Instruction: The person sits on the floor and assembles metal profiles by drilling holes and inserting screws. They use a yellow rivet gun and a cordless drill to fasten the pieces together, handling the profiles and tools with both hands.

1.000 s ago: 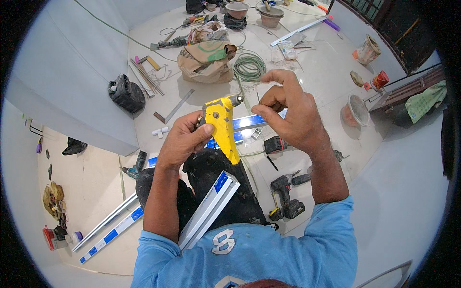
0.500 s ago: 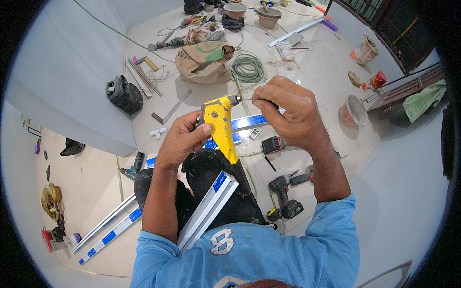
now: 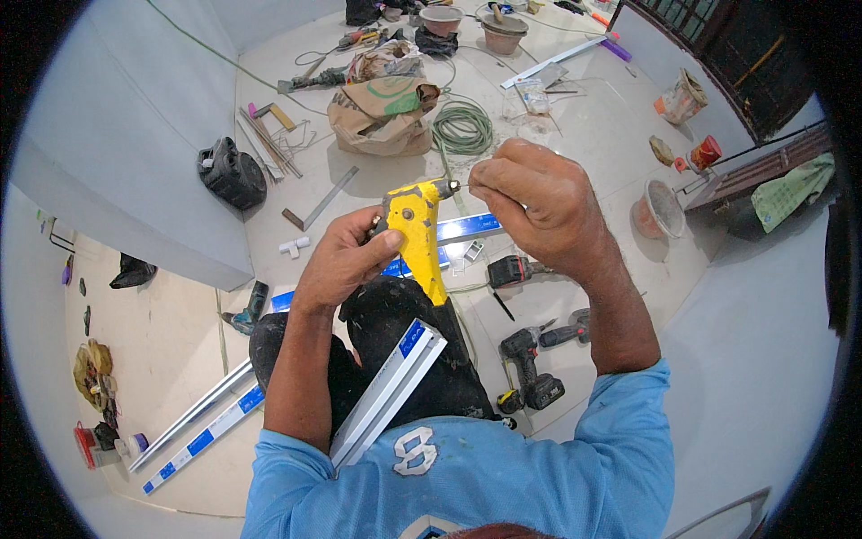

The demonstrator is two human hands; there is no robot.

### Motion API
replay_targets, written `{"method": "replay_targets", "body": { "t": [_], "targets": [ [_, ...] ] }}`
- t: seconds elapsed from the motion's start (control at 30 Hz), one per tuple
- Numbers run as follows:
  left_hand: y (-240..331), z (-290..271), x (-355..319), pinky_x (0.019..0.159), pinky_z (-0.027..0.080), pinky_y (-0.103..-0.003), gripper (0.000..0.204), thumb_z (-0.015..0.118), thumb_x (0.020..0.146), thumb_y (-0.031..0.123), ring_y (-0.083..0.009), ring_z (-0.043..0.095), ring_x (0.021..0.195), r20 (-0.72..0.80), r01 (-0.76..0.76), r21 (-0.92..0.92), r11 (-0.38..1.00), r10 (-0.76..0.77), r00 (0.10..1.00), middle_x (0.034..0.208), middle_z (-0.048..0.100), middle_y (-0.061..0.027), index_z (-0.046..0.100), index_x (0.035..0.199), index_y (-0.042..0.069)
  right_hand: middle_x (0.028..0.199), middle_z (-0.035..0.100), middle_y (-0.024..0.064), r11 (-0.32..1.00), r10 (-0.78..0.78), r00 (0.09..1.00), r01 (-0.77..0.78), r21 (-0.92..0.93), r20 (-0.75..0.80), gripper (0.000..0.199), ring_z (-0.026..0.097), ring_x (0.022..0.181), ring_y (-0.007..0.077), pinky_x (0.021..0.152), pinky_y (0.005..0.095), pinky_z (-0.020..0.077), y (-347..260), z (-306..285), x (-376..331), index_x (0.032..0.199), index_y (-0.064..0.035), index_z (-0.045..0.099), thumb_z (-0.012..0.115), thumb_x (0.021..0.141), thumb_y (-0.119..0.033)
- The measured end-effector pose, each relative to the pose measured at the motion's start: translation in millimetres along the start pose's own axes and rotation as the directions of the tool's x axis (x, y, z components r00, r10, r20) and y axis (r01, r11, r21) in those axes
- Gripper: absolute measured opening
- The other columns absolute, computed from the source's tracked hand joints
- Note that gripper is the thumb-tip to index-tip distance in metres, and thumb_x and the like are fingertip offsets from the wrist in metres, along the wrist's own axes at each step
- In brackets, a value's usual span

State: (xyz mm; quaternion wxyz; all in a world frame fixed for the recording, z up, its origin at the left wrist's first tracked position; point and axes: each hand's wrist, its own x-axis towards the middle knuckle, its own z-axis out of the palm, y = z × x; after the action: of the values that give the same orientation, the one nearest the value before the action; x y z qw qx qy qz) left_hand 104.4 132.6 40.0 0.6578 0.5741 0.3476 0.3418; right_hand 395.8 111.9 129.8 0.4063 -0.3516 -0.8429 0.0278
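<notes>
My left hand (image 3: 341, 260) is wrapped round a worn yellow hand riveter (image 3: 418, 238), its nose pointing up and to the right above my knees. At the nose tip, my right hand (image 3: 543, 193) is closed in a pinch on a thin metal pin that looks like a rivet (image 3: 463, 186). The pin's end is at or very near the nose; I cannot tell how far in it sits. A white aluminium profile (image 3: 391, 386) with a blue label leans across my lap against my blue shirt.
Blue-labelled profiles (image 3: 205, 439) lie on the floor at left. On the right are a cordless drill (image 3: 530, 364) and another power tool (image 3: 516, 269). Beyond sit a metal square (image 3: 325, 202), a black container (image 3: 232, 174), a paper sack (image 3: 384, 121), a coiled hose (image 3: 463, 126) and a bucket (image 3: 658, 211).
The riveter has shifted slightly to the right, and its nose is now closer to the pinched fingers of my right hand. Both hands keep their grips.
</notes>
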Motion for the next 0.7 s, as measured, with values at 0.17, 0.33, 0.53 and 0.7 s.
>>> {"method": "replay_targets", "body": {
  "t": [0.17,0.33,0.53,0.7],
  "targets": [
    [5.3,4.3,-2.3,0.058,0.038,-0.019,0.048,0.08,0.105,0.041,0.0002,0.052,0.068,0.028,-0.038,-0.038,0.999,0.039,0.999,0.088,0.068,0.0069,0.074,0.131,0.001,0.097,0.078,0.0128,0.899,0.289,0.952,-0.306,0.314,0.101,0.014,0.079,0.083,0.0198,0.071,0.0318,0.0611,-4.9,1.6,6.9,0.111,0.0008,0.074,0.078,0.099,-0.003],
    [3.6,-5.6,-3.4,0.063,0.041,-0.018,0.046,0.079,0.106,0.039,0.0,0.055,0.074,0.054,0.018,-0.034,0.999,-0.016,0.998,0.095,0.07,0.0057,0.073,0.132,0.001,0.099,0.082,0.0125,0.748,0.372,0.921,-0.371,0.55,0.116,0.017,0.081,0.09,0.0154,0.077,0.0287,0.0647,7.1,10.5,-12.2,0.118,0.0033,0.075,0.077,0.103,-0.003],
    [7.5,2.6,-5.8,0.063,0.041,-0.019,0.048,0.079,0.105,0.039,0.0001,0.054,0.075,0.001,-0.003,-0.003,1.0,0.003,1.0,0.094,0.069,0.0059,0.073,0.134,0.001,0.098,0.081,0.0125,0.86,0.276,0.961,-0.263,0.437,0.035,0.015,0.08,0.091,0.0149,0.079,0.0288,0.0645,9.6,18.3,-13.2,0.116,0.0038,0.075,0.075,0.102,0.0],
    [4.6,4.0,-5.8,0.063,0.039,-0.019,0.042,0.078,0.106,0.04,-0.0006,0.052,0.076,-0.012,-0.032,0.043,0.999,0.033,0.999,0.092,0.067,0.0056,0.075,0.126,0.002,0.088,0.076,0.0084,0.801,0.412,0.899,-0.436,0.41,0.15,0.018,0.072,0.079,0.0126,0.074,0.0289,0.0599,-1.3,12.7,-7.4,0.112,0.0024,0.075,0.073,0.107,-0.015]
  ]
}}
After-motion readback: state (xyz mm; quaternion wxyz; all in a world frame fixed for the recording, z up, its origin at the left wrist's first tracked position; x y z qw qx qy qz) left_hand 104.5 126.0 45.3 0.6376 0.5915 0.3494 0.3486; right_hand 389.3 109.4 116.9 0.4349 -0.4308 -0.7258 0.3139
